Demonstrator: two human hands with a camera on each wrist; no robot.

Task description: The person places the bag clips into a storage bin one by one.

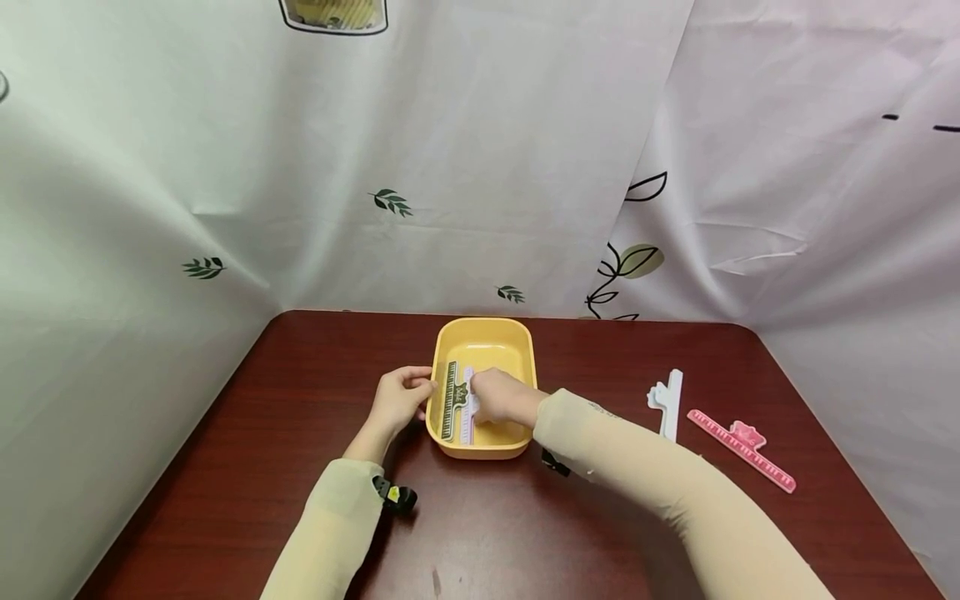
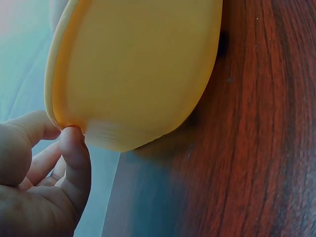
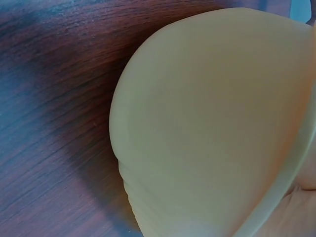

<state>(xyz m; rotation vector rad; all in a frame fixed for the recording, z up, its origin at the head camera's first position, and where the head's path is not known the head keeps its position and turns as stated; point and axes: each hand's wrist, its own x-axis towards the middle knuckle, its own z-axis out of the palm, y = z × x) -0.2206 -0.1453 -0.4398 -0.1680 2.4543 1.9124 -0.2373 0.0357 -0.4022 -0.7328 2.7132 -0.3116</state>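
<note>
In the head view, near the middle of the worktop's (image 1: 337,358) far edge, the lilac clip (image 1: 467,430) is apparently grasped inside the yellow tray (image 1: 481,452), alongside the dark clip (image 1: 449,402), presumably to lie parallel, by the curled right hand (image 1: 501,397), angled over the rim. In the left wrist view, the rim is pinched by the left hand's (image 2: 42,197) thumb and fingers, presumably for steadiness; in the right wrist view, the right fingertips are hidden by the tray.

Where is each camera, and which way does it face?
Head: from the person's head, forward and down onto yellow tray and table; left hand, right hand, sleeves show.
Left wrist: from that wrist, at the tray's outside; the left hand shows, touching it.
Right wrist: from that wrist, at the tray's outside; part of the right hand shows.
Shared by both wrist views: tray, table.
</note>
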